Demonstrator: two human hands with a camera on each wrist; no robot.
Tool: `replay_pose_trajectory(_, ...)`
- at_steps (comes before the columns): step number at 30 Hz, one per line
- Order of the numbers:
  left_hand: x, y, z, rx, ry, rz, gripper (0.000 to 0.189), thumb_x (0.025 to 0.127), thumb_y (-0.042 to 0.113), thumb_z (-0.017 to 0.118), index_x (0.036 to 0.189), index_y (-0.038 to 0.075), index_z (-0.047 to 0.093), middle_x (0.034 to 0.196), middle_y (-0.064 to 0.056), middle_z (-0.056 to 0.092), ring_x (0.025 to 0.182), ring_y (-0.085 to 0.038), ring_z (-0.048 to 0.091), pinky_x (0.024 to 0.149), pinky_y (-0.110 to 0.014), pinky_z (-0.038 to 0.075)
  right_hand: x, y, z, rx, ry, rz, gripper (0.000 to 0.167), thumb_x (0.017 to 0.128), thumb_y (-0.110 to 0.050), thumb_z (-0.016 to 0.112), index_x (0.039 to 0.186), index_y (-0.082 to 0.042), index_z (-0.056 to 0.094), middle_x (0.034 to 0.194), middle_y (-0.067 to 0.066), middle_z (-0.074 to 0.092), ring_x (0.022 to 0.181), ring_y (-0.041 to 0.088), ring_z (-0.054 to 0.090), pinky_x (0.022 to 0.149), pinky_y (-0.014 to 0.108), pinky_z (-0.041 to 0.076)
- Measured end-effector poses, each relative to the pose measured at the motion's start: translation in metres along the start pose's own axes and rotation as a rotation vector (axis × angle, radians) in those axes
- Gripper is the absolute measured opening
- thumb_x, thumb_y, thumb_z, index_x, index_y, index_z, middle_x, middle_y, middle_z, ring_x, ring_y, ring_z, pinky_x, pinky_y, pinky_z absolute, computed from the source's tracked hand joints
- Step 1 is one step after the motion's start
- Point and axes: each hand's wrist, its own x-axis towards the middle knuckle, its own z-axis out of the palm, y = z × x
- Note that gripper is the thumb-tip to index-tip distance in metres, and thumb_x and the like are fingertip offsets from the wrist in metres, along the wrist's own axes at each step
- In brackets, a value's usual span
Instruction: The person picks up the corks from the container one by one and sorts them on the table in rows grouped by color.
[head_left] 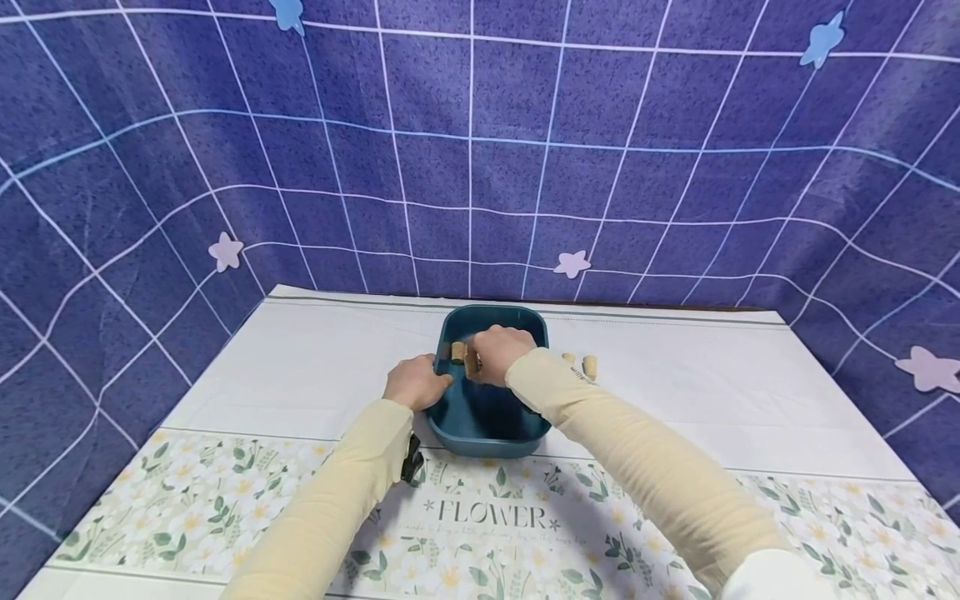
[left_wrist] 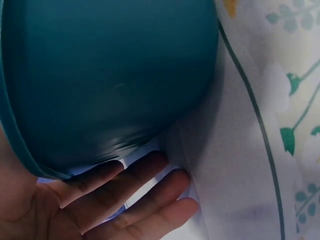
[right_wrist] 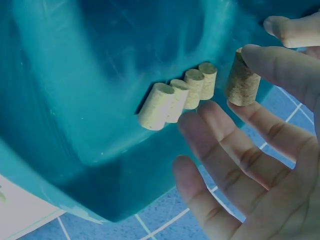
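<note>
While the left hand [head_left: 416, 383] steadies the bin [head_left: 487, 448] on the bench [head_left: 675, 392], thumb over the left rim and the other fingers spread down the outside, the right hand [head_left: 502, 354] gets the fiddly bit. It's down inside with one cork [right_wrist: 243, 82] pinched between thumb and forefinger, the remaining fingers fanned out loosely. That cork is held just off the end of a row of four corks [right_wrist: 176, 100] in the bin.

If you're setting one down beside that row, I'd keep the pinch light, lift those spare fingers so they don't bowl the others over, and line it up before letting go. I'd leave the left hand put too, since the tub could easily skid.

Materials-wise, the bin looks like smooth teal plastic, a rounded rectangle with a slight sheen. The corks are tan, speckled and grainy, stubby cylinders, the held one a touch tapered; probably grippier than the plastic. Past the right sleeve [head_left: 645, 467], two loose corks [head_left: 590, 367] sit on the bench's white area. Right at the back is a rippled purple-blue fabric backdrop [head_left: 480, 167] with pale grid lines and star shapes [head_left: 572, 264].
</note>
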Motion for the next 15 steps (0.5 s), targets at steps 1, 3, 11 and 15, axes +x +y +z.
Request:
replay_pose_trajectory(1,0.000,0.000,0.000,0.002,-0.001,-0.001,0.051,0.103,0.026,0.057,0.143,-0.007,0.053,0.136,-0.025,0.061,0.123,-0.042,0.059,0.104,-0.052,0.046,-0.001,0.000,-0.001,-0.001,0.003,-0.005,0.007,0.090,-0.026,0.080,0.097,-0.023,0.079,0.084,-0.006,0.070,0.083,0.016,0.069,0.075,0.038,0.059)
replay_pose_trajectory(3,0.001,0.000,0.001,0.007,-0.004,-0.001,0.054,0.104,0.026,0.057,0.145,-0.008,0.050,0.139,-0.026,0.058,0.126,-0.043,0.056,0.106,-0.052,0.045,-0.003,0.000,-0.002,-0.001,0.002,-0.015,0.008,0.091,-0.027,0.080,0.097,-0.024,0.079,0.088,-0.005,0.071,0.084,0.017,0.070,0.075,0.039,0.059)
replay_pose_trajectory(11,0.002,-0.001,0.002,0.011,0.001,-0.001,0.049,0.103,0.026,0.058,0.141,-0.006,0.055,0.131,-0.025,0.064,0.120,-0.042,0.061,0.102,-0.050,0.048,-0.014,0.004,-0.007,0.012,0.019,-0.056,0.008,0.091,-0.030,0.080,0.094,-0.025,0.075,0.087,-0.003,0.070,0.078,0.016,0.066,0.070,0.039,0.058)
replay_pose_trajectory(15,0.002,-0.001,0.002,-0.006,0.012,0.003,0.044,0.103,0.025,0.059,0.135,-0.004,0.061,0.122,-0.022,0.068,0.113,-0.040,0.064,0.098,-0.049,0.050,-0.017,0.010,-0.008,0.018,0.025,-0.049,0.010,0.090,-0.031,0.080,0.093,-0.024,0.074,0.083,-0.004,0.067,0.075,0.015,0.064,0.069,0.039,0.057)
